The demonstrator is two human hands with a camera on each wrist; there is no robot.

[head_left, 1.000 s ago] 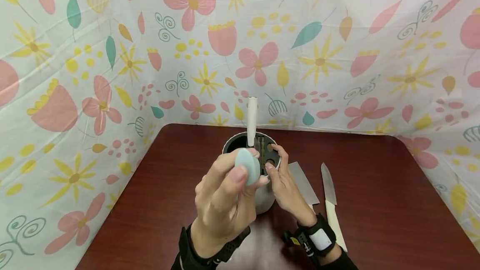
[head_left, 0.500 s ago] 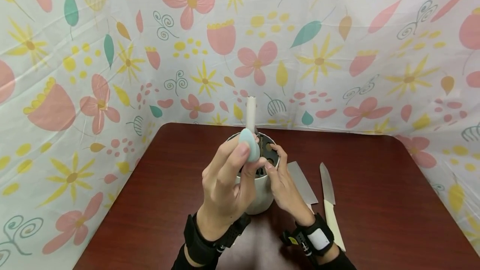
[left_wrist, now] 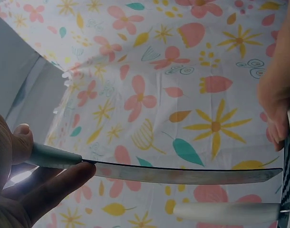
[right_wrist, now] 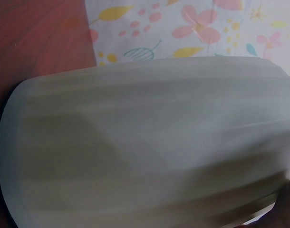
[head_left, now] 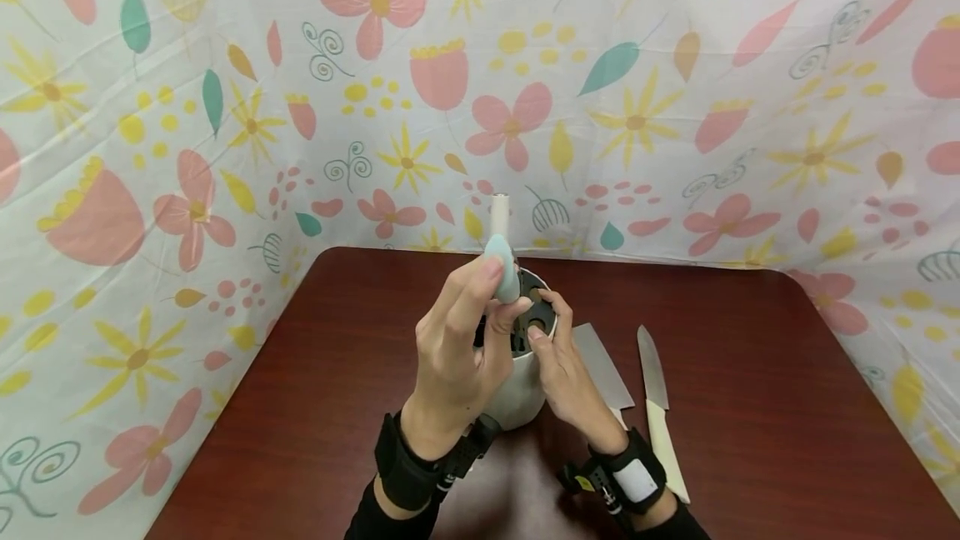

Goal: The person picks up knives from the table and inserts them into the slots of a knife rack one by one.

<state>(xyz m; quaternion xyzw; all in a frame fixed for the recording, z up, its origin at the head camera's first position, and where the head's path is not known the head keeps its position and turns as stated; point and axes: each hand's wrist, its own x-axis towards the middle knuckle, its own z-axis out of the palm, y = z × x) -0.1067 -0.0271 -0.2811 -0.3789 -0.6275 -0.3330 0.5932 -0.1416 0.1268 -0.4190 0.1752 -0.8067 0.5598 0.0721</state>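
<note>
My left hand (head_left: 461,340) pinches the pale blue handle (head_left: 502,269) of a kitchen knife above a white round knife holder (head_left: 517,394). In the left wrist view the knife's blade (left_wrist: 188,174) extends from the fingers, its tip right by the holder's dark top. Whether the tip has entered a slot cannot be told. My right hand (head_left: 566,369) grips the holder's rim from the right, thumb and fingers over the slotted insert (head_left: 531,340). A white-handled knife (head_left: 500,215) stands in the holder, its blade hidden inside. The holder's ribbed wall fills most of the right wrist view.
On the brown table (head_left: 765,407), a cleaver (head_left: 603,369) lies right of the holder, its handle partly behind my right arm. Farther right is a knife with a cream handle (head_left: 663,444). A flower-printed cloth (head_left: 637,123) hangs behind.
My left hand has moved forward, away from the camera, with the blue-handled knife, over the holder's top. My right hand stays on the rim. The view has shifted slightly.
</note>
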